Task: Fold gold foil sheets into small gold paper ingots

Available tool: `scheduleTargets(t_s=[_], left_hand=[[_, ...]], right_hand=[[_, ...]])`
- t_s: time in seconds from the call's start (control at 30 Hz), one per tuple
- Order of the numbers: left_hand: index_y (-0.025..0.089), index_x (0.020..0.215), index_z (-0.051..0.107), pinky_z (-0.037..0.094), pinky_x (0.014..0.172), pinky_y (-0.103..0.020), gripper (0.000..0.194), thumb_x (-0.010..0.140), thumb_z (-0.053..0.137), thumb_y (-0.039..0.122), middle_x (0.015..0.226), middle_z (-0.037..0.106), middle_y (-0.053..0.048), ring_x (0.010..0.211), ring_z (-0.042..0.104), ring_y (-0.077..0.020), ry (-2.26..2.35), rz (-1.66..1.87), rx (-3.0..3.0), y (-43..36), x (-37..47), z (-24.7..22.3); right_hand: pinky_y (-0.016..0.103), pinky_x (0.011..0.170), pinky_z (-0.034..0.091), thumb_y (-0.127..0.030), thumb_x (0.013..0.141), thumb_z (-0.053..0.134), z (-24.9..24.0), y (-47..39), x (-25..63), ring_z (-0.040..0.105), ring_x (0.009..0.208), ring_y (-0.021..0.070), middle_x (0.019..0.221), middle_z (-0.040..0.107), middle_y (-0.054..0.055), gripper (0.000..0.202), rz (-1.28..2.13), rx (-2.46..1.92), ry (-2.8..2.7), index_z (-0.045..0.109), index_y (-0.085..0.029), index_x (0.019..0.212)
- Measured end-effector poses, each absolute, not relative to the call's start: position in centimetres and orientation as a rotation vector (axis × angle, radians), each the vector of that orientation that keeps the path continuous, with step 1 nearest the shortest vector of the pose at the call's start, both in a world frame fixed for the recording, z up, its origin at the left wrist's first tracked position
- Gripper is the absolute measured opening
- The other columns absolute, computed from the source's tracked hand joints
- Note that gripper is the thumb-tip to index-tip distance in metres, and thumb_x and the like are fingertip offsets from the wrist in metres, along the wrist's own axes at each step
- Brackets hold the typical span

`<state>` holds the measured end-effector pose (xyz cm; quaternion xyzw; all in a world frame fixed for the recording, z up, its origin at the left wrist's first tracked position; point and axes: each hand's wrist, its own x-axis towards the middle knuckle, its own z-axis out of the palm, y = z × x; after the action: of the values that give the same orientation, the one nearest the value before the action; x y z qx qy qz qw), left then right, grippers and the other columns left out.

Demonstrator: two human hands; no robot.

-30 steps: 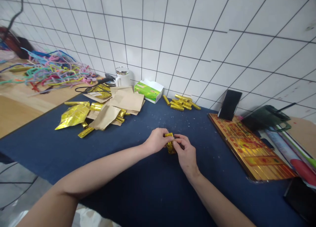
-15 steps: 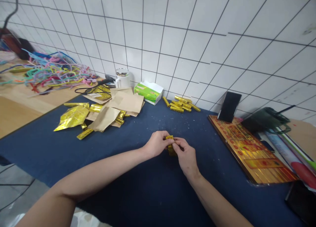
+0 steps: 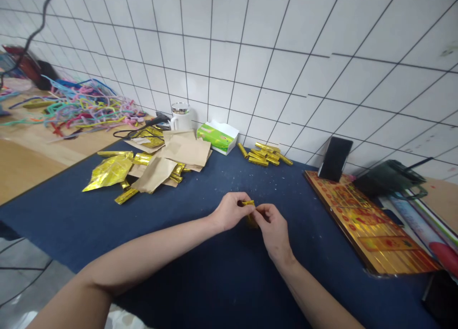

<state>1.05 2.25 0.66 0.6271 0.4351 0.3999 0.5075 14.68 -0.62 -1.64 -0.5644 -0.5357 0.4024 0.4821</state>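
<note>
Between my fingertips, over the middle of the dark blue cloth [image 3: 200,272], is a small piece of gold foil paper [image 3: 252,221], partly hidden by my hands. My left hand [image 3: 232,211] is closed, thumb and fingers pinching its upper left side. From the right, my right hand [image 3: 274,229] pinches the foil's edge, thumb against forefinger. Several rolled gold foil tubes [image 3: 265,153] lie in a pile near the wall, beyond my hands. Off to the left lie a crumpled gold foil sheet [image 3: 109,171], brown paper sheets [image 3: 188,149] and more gold rolls [image 3: 126,196].
Along the wall stand a white mug [image 3: 181,120] and a green tissue pack [image 3: 219,137]. At right, a phone [image 3: 335,158] leans upright on a red-and-gold printed pack [image 3: 372,224], beside a dark green cup [image 3: 386,176]. Colourful fuzzy stems [image 3: 89,107] heap on the wooden table at left.
The view has shifted slightly, so everything sits a little lower and to the right. Both hands stay on the gold foil paper; its upper part now shows less above the left thumb.
</note>
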Motion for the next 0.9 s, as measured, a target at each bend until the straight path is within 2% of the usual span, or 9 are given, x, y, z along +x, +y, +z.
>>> scheduleTargets(t_s=[0.13, 0.3, 0.5, 0.63, 0.9], left_hand=[[0.012, 0.061, 0.055, 0.036, 0.053, -0.020, 0.013, 0.066, 0.058, 0.023, 0.056, 0.051, 0.003, 0.053, 0.045, -0.0074, 1.002, 1.045, 1.364, 2.7, 1.0, 0.6], [0.011, 0.062, 0.053, 0.040, 0.050, -0.020, 0.019, 0.063, 0.064, 0.026, 0.056, 0.054, 0.002, 0.050, 0.047, -0.0070, 0.963, 1.111, 1.135, 3.4, 0.7, 0.1], [0.010, 0.064, 0.055, 0.043, 0.052, -0.021, 0.020, 0.063, 0.065, 0.028, 0.059, 0.057, 0.000, 0.053, 0.052, -0.0077, 0.882, 1.026, 1.148, 3.6, 0.5, 0.1], [0.011, 0.065, 0.056, 0.044, 0.052, -0.021, 0.021, 0.063, 0.066, 0.029, 0.060, 0.059, 0.000, 0.053, 0.053, -0.0074, 0.859, 0.949, 1.172, 3.8, 0.1, 0.2], [0.011, 0.064, 0.053, 0.044, 0.047, -0.019, 0.015, 0.064, 0.063, 0.022, 0.056, 0.056, 0.002, 0.048, 0.052, -0.0065, 0.907, 0.892, 1.211, 3.5, 0.1, 0.6]], right_hand=[[0.029, 0.061, 0.047, -0.037, 0.068, 0.064, -1.7, -0.4, 14.9, 0.058, 0.065, 0.0162, 0.071, 0.061, 0.002, 0.031, 1.006, -1.328, -1.257, 0.055, -0.017, 0.089], [0.029, 0.062, 0.046, -0.036, 0.072, 0.059, -2.0, -0.3, 15.2, 0.056, 0.063, 0.0154, 0.069, 0.061, 0.002, 0.021, 0.911, -1.351, -1.303, 0.060, -0.016, 0.078], [0.024, 0.047, 0.041, -0.035, 0.072, 0.058, -1.6, -0.3, 15.3, 0.056, 0.054, 0.0136, 0.066, 0.064, 0.003, 0.025, 1.195, -1.290, -1.268, 0.064, -0.015, 0.085], [0.025, 0.045, 0.042, -0.038, 0.073, 0.058, -1.2, -0.3, 15.5, 0.055, 0.046, 0.0130, 0.057, 0.063, 0.002, 0.027, 1.352, -1.258, -1.269, 0.066, -0.014, 0.079], [0.024, 0.044, 0.042, -0.037, 0.070, 0.061, -1.5, -0.4, 15.2, 0.054, 0.043, 0.0120, 0.050, 0.059, -0.001, 0.023, 1.320, -1.287, -1.288, 0.063, -0.015, 0.068]])
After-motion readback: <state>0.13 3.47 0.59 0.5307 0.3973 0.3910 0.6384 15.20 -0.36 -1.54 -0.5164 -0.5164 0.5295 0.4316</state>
